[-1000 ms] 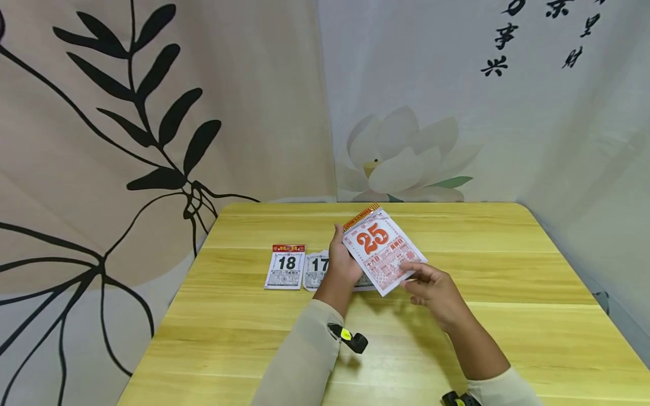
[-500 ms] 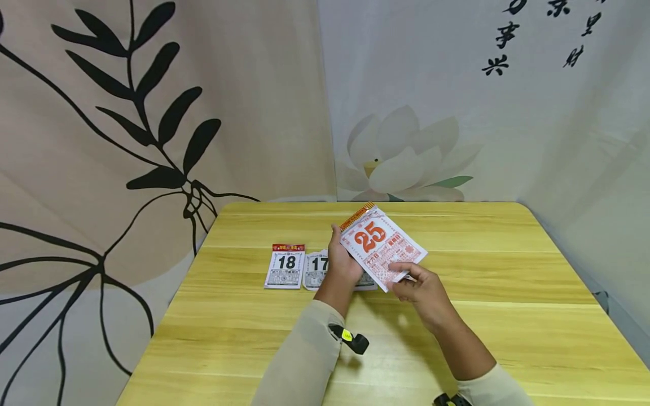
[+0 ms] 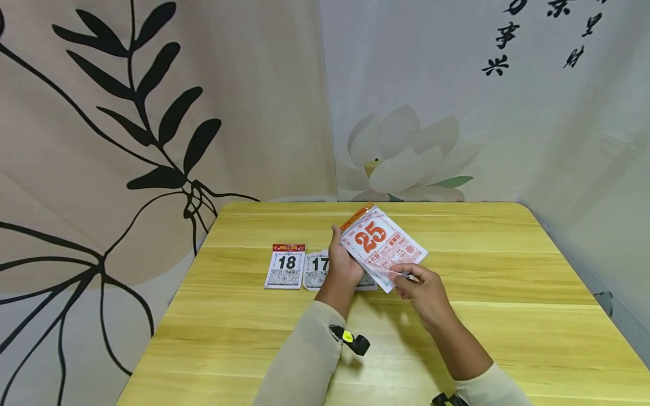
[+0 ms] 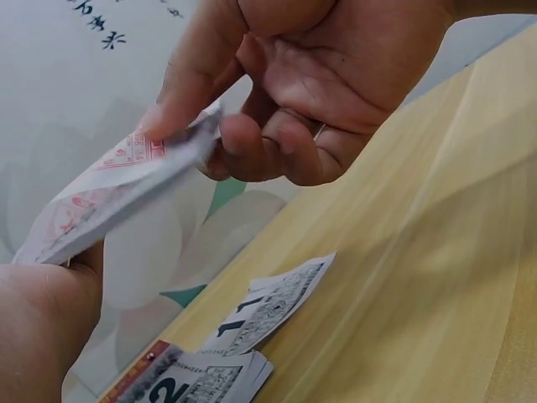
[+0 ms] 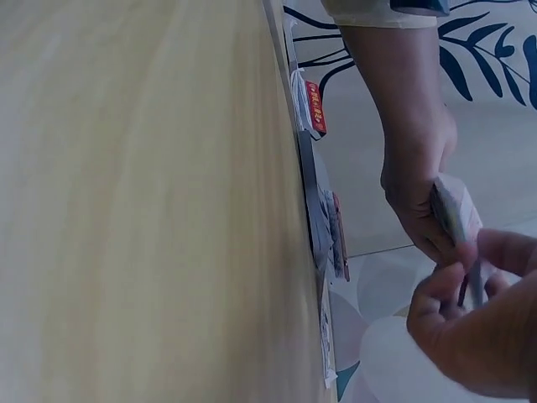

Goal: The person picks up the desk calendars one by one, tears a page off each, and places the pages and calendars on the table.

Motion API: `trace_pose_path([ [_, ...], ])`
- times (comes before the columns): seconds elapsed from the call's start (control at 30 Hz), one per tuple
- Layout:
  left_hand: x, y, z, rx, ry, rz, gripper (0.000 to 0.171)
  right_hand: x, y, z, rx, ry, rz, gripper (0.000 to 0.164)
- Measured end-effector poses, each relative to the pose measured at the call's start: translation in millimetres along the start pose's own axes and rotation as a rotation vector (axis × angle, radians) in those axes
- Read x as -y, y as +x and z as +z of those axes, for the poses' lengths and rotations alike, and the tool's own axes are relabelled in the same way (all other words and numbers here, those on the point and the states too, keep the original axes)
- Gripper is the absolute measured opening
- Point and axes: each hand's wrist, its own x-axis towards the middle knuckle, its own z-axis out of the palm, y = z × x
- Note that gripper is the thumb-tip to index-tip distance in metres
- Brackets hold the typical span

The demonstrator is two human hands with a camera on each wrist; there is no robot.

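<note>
My left hand [image 3: 343,260] holds a tear-off calendar pad [image 3: 378,234] above the table, tilted, with a gold-red top strip and a large red 25 on its front page. At the pad's lower corner my right hand [image 3: 425,294] pinches the page edges between thumb and fingers. The corner pages stand a little apart there. In the left wrist view the right hand [image 4: 310,92] bends the pad's end [image 4: 126,180], which is blurred. The right wrist view has the pad edge-on between both hands.
On the wooden table [image 3: 244,349] lie a red-topped calendar pad [image 3: 285,269] showing 18 and a torn sheet [image 3: 316,269] showing 17. Another pad [image 4: 193,378] and a loose sheet [image 4: 268,306] marked 11 lie beyond the left hand. A printed curtain [image 3: 274,101] hangs behind.
My right hand has moved left along the pad's lower edge and lifted the page corner slightly. The pad has shifted slightly left; the things on the table stay put.
</note>
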Motion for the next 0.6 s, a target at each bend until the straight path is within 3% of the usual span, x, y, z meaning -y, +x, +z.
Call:
trace_pose_path([
  [0.3, -0.8, -2.7, 2.7, 0.022, 0.000, -0.014, 0.076, 1.0, -4.6, 4.2, -0.213, -0.078, -0.032, 0.031],
  [0.5, -0.3, -1.4, 2.1, 0.012, -0.023, -0.003, 0.076, 4.3, -5.8, 4.9, -0.219, -0.014, -0.016, 0.028],
  [0.6, -0.1, -0.4, 1.9, 0.022, -0.028, -0.002, 0.076, 4.1, -6.3, 5.9, -0.216, 0.028, -0.057, 0.026],
])
